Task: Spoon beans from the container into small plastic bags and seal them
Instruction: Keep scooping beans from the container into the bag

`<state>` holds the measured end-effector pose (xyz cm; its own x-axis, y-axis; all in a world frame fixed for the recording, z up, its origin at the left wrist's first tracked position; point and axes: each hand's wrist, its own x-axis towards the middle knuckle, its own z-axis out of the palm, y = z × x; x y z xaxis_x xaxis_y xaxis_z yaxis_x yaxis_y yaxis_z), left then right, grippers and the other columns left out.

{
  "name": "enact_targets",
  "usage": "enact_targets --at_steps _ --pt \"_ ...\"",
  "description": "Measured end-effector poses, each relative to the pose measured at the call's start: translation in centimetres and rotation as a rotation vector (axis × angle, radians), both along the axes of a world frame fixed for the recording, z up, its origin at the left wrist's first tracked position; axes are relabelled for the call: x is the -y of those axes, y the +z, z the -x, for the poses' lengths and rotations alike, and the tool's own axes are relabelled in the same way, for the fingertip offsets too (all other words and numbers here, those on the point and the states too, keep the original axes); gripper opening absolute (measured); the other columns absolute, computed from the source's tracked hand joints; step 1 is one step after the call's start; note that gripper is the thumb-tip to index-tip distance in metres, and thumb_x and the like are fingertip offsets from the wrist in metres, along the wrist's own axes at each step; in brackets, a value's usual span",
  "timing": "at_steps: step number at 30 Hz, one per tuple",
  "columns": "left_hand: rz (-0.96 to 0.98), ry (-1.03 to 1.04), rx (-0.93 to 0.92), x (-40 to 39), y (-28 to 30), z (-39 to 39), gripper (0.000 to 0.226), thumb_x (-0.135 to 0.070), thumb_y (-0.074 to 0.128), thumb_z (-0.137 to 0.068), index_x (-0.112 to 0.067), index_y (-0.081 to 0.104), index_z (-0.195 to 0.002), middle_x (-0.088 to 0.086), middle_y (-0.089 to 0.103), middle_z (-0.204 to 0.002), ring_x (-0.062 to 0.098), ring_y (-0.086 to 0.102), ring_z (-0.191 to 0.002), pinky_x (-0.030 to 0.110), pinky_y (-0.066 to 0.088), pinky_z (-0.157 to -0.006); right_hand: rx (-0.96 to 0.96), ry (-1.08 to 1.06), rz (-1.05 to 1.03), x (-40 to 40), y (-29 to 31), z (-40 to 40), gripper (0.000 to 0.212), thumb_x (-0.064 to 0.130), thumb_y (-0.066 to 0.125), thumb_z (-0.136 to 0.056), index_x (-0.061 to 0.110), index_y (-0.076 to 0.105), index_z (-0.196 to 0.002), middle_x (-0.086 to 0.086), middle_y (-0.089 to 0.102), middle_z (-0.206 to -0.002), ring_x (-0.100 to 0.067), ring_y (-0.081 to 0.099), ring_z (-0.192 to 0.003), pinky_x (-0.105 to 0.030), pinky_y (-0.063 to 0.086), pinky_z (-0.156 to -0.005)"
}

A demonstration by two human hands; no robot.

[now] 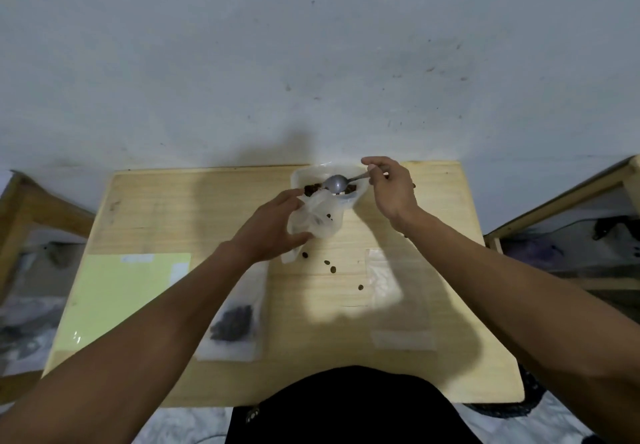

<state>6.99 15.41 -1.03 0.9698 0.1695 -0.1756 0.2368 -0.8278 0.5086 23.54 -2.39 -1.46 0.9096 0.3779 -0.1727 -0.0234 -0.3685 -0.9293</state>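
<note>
A white container (299,175) of dark beans stands at the far edge of the wooden table (450,305). My right hand (391,189) grips the handle of a metal spoon (335,183), whose bowl rests over the beans in the container. My left hand (273,225) holds a small clear plastic bag (317,222) upright just in front of the container; a few beans show inside it. Several loose beans (330,267) lie on the table below the bag. A filled bag of beans (232,322) lies flat under my left forearm.
A flat unfilled plastic bag (398,298) lies at the right of the table. A yellow-green sheet (121,298) covers the left part. Wooden furniture stands on both sides of the table, and a grey wall rises right behind it.
</note>
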Motion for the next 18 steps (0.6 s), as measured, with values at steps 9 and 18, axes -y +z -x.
enact_targets --at_steps 9,18 --pt "0.018 -0.009 -0.041 0.1 -0.9 -0.8 0.069 -0.040 0.076 -0.082 -0.011 0.046 -0.138 0.002 0.042 -0.148 0.020 0.050 -0.125 0.031 0.046 -0.096 -0.225 0.030 0.121 -1.4 -1.3 0.2 0.020 0.022 0.062 -0.093 0.009 0.075 -0.099 -0.004 0.072 -0.097 -0.018 0.064 -0.094 -0.028 0.048 -0.086" --pt "-0.053 -0.059 -0.040 0.3 -1.0 0.7 0.067 -0.040 0.071 -0.086 -0.014 0.045 -0.141 -0.001 0.032 -0.156 0.020 0.041 -0.136 0.036 0.043 -0.106 -0.332 -0.085 0.007 -1.2 -0.6 0.8 0.022 0.014 0.052 -0.099 0.007 0.073 -0.102 -0.002 0.068 -0.096 -0.012 0.058 -0.086 -0.022 0.043 -0.078"
